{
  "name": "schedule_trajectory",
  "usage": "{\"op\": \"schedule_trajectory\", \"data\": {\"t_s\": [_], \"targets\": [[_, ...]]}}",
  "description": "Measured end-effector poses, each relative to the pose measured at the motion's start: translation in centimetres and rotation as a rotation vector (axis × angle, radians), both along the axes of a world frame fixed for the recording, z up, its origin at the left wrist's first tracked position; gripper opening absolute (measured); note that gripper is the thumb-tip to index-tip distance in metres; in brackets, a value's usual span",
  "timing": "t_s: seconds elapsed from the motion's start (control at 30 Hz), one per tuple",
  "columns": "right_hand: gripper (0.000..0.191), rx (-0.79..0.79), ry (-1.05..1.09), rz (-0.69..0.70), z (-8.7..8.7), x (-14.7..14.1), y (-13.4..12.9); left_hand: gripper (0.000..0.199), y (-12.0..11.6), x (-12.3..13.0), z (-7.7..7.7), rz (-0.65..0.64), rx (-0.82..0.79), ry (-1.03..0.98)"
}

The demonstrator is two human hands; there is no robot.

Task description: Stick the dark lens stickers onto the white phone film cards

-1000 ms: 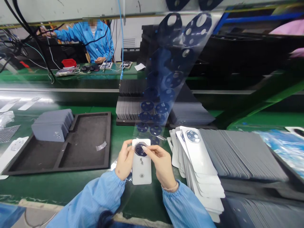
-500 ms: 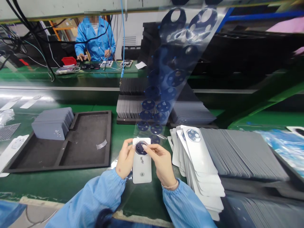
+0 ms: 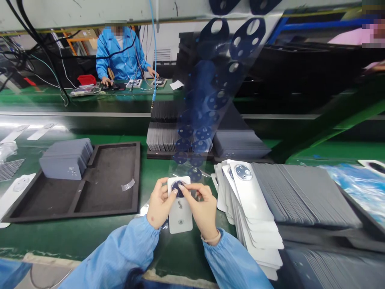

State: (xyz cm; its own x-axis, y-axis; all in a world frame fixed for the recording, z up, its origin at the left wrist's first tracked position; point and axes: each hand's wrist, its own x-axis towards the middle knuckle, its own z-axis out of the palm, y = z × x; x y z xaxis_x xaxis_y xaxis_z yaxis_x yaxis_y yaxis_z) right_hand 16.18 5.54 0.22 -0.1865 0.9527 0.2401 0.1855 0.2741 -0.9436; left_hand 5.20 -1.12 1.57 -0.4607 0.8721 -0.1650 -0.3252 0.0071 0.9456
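A white phone back panel (image 3: 181,218) with dark lettering is held over the green bench in front of me. On its upper end sits a dark round camera sticker (image 3: 179,194) with several holes. My left hand (image 3: 160,204) grips the panel's left edge, its thumb pressing on the sticker. From the other side, the thumb of my right hand (image 3: 204,208) presses the sticker too, with the fingers curled at the panel's upper right. Both thumbs cover part of the sticker. Right behind the panel hangs a clear film strip (image 3: 221,98) carrying rows of similar dark stickers.
Fanned white panels (image 3: 258,204) lie to the right, beside packed grey panels (image 3: 303,192). On the left, a black divided tray (image 3: 105,200) holds grey panels (image 3: 64,160). A green post (image 3: 333,108) slants at right. A co-worker in blue (image 3: 120,52) works across the bench.
My left thumb has moved from the panel's edge onto the sticker, beside my right thumb. The panel is tilted slightly. Across the bench, the co-worker's one hand has reached out sideways.
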Motion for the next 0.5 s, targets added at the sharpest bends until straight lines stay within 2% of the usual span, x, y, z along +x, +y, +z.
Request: {"op": "schedule_trajectory", "data": {"t_s": [0.1, 0.23, 0.27, 0.37, 0.4, 0.43, 0.5], "targets": [[0.017, 0.227, -0.055, -0.070, 0.0, -0.1, -0.3, 0.046, 0.0, 0.1, -0.1, 0.024, -0.004, -0.020], [0.017, 0.280, -0.094, -0.071, -0.4, -0.4, -0.7, 0.048, 0.1, 0.0, -0.1, 0.024, 0.012, -0.054], [0.025, 0.279, -0.091, -0.077, -0.5, -0.5, -0.7, 0.049, 0.1, -0.1, -0.1, 0.031, 0.014, -0.058], [0.078, 0.209, -0.035, -0.110, -0.4, -0.5, -0.3, 0.049, 0.2, -0.2, -0.2, 0.053, 0.006, -0.070], [0.087, 0.156, -0.007, -0.086, -0.3, -0.4, -0.1, 0.049, 0.2, -0.3, -0.2, 0.048, 0.005, -0.075], [0.085, 0.085, 0.017, -0.025, -0.2, -0.3, 0.1, 0.049, 0.2, -0.3, -0.3, 0.029, 0.004, -0.078], [0.058, -0.075, 0.055, 0.137, 0.1, -0.2, 0.3, 0.050, 0.2, -0.2, -0.4, -0.032, 0.004, -0.072]]}}
